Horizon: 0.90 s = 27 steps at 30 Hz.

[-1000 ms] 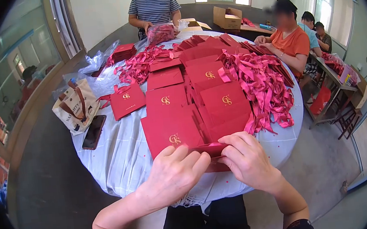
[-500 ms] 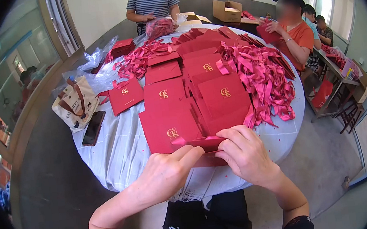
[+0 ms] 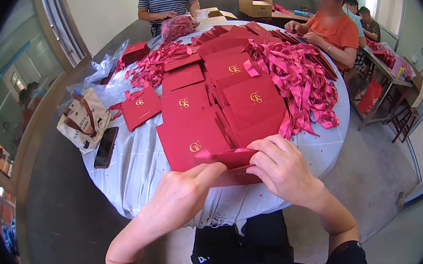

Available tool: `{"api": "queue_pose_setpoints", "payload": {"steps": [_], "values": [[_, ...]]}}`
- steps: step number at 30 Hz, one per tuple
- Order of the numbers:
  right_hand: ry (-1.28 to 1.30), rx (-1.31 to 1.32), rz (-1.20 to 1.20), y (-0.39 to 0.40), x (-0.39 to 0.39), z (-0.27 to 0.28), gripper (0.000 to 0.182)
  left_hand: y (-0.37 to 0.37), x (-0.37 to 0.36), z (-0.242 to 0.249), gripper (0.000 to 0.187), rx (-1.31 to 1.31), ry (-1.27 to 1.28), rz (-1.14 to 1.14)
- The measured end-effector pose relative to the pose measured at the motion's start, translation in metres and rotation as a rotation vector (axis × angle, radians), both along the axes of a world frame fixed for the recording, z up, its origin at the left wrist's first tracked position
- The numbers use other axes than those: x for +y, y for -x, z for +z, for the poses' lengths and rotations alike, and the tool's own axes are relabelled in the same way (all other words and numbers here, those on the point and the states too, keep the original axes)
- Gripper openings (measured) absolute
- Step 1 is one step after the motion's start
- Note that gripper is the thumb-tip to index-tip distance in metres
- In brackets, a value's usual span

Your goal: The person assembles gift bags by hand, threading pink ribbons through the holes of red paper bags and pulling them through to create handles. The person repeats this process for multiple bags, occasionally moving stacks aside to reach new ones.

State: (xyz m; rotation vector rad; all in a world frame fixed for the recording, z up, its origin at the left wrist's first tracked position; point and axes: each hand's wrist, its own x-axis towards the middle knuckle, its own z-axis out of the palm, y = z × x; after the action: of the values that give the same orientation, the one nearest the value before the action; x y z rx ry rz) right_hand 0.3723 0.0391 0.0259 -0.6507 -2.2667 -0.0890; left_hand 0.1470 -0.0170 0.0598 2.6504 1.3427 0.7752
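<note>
A red paper bag is held low over the table's near edge, its mouth facing up toward me. My right hand grips its right end, thumb on the near panel and fingers on the far one. At the left end, my left hand is closed with its fingertips against the bag's mouth; whether ribbon is pinched in them too is hidden. A loop of pink ribbon sticks up beside those fingertips. Just beyond lies a flat red bag with a gold logo, among overlapping stacks of similar bags.
A heap of pink ribbon handles covers the table's right side. On the left are a canvas tote, a phone and clear plastic. Across the table stands a person in stripes; a person in orange sits at right.
My left hand has drawn slightly left from the bag's mouth, while my right hand keeps its grip. The person in orange has lowered their hands. The view has shifted slightly.
</note>
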Motion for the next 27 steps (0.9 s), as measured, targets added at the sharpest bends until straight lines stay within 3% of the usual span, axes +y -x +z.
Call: {"api": "queue_pose_setpoints", "payload": {"steps": [6, 14, 18, 20, 22, 24, 27], "values": [[0.007, 0.010, 0.008, 0.002, 0.002, -0.001, 0.020, 0.003, 0.004, 0.007, 0.016, -0.067, 0.084, 0.045], [0.040, 0.009, 0.027, -0.001, 0.008, 0.000, 0.022, 0.008, 0.017, -0.003, 0.018, -0.126, 0.080, -0.011], [0.102, 0.057, 0.071, -0.014, 0.017, 0.003, 0.034, 0.012, 0.021, -0.009, 0.019, -0.193, 0.075, -0.010], [0.169, 0.222, 0.154, -0.026, 0.025, 0.009, 0.040, 0.020, 0.023, -0.017, 0.017, -0.291, 0.071, 0.074], [0.416, 0.462, 0.082, -0.045, 0.031, 0.009, 0.042, 0.030, 0.026, -0.026, 0.015, -0.429, 0.089, 0.196], [0.420, 0.557, 0.002, -0.064, 0.047, 0.001, 0.032, 0.032, 0.025, -0.025, 0.013, -0.524, 0.165, 0.243], [0.349, 0.353, -0.158, -0.086, 0.072, -0.026, 0.014, 0.030, 0.027, -0.038, 0.012, -0.407, 0.024, 0.268]]}}
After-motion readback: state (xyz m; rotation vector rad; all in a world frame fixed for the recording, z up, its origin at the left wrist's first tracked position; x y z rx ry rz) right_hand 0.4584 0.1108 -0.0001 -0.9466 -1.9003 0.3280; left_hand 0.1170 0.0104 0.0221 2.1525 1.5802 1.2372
